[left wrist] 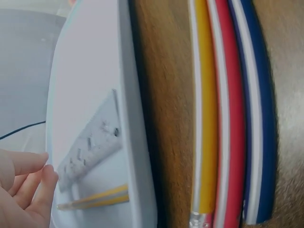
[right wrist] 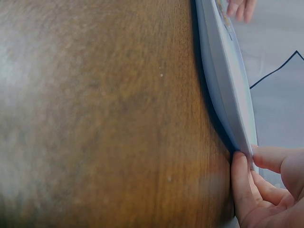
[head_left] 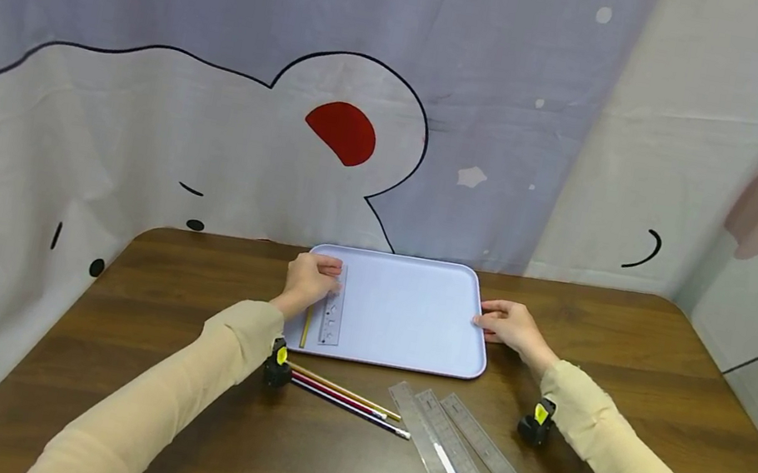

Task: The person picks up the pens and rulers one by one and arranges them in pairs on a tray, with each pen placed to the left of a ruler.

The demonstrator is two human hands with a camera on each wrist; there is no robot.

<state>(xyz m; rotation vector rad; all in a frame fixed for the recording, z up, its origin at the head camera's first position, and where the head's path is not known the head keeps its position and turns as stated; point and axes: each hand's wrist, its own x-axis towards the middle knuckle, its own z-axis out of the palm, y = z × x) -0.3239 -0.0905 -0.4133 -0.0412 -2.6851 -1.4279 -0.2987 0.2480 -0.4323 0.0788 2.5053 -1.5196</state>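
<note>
A white tray [head_left: 412, 310] with a raised rim lies at the back of the table. Thumb and fingers of my right hand [head_left: 509, 327] pinch its right rim, the thumb on the inner side in the right wrist view. A short clear ruler [head_left: 332, 317] with cut-out shapes lies in the tray's left part, beside a yellow pencil [head_left: 305, 327]. Over the ruler's far end is my left hand [head_left: 312, 280], its thumb and fingertips slightly parted. In the left wrist view, the fingertips [left wrist: 46, 168] are right at the end of that ruler [left wrist: 90, 142].
In front of the tray lie yellow, red and dark blue striped pencils [head_left: 350, 402]. Several clear rulers [head_left: 463, 450] fan out to their right on the wooden table [head_left: 201, 425]. A patterned curtain [head_left: 491, 121] hangs close behind the tray.
</note>
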